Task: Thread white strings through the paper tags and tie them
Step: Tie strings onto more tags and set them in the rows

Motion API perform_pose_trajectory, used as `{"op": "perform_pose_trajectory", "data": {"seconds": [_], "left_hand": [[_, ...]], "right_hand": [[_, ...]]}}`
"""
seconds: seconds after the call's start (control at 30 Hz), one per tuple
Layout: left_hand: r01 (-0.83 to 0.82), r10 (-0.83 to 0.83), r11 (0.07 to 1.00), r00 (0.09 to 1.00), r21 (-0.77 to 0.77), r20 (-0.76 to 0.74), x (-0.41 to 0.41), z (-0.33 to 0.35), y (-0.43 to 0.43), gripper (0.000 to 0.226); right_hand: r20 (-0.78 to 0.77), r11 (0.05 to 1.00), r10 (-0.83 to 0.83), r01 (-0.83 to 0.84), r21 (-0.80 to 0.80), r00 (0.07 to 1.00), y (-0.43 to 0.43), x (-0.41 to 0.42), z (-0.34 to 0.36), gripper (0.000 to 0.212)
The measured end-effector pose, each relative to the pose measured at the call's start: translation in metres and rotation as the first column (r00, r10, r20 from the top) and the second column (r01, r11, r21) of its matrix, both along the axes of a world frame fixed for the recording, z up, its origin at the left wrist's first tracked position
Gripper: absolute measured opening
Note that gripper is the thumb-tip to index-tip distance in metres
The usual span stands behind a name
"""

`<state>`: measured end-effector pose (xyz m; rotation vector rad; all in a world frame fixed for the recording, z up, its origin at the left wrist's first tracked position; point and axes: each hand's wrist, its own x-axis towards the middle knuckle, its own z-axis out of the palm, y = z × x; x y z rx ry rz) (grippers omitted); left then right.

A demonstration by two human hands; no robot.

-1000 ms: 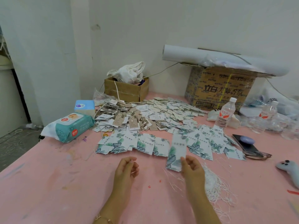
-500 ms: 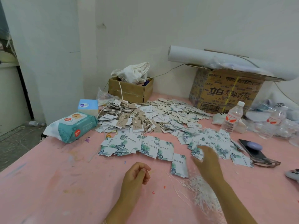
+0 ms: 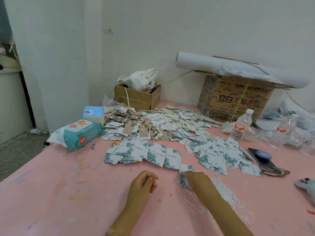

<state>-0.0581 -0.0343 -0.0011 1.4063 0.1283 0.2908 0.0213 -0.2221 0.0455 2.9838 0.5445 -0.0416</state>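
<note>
Paper tag picked up, ready for threading.
Right hand had returned from the tag pile, fingers pinching it beside the white strings on the desk; left hand fingers curled, contents unclear.

The right hand hides part of one tag (fingertips unseen).

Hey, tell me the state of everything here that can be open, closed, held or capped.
water bottle, upright, capped
small cardboard box, open, cloth inside
wipes pack, lid closed
left hand, fingers curled, contents unclear
right hand, gripping leaf-print tag
</note>
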Motion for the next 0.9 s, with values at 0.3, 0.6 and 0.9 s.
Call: {"op": "perform_pose_trajectory", "data": {"seconds": [0.3,0.6,0.9], "left_hand": [[0.067,-0.07,0.996,0.996,-0.052,-0.049,0.0,0.005,-0.007,0.032],[-0.148,0.154,0.987,0.983,0.065,-0.097,0.007,-0.002,-0.001,0.033],[-0.107,0.106,0.994,0.988,0.001,-0.113,0.005,0.001,0.0,0.043]], "right_hand": [[0.601,0.813,0.297,-0.527,0.249,0.742,0.02,-0.053,0.003,0.058],[0.223,0.71,0.338,-0.404,0.577,0.914,0.053,-0.041,-0.019,0.044],[0.185,0.969,0.095,-0.133,0.206,0.978,0.094,0.037,-0.033,0.049]]}}
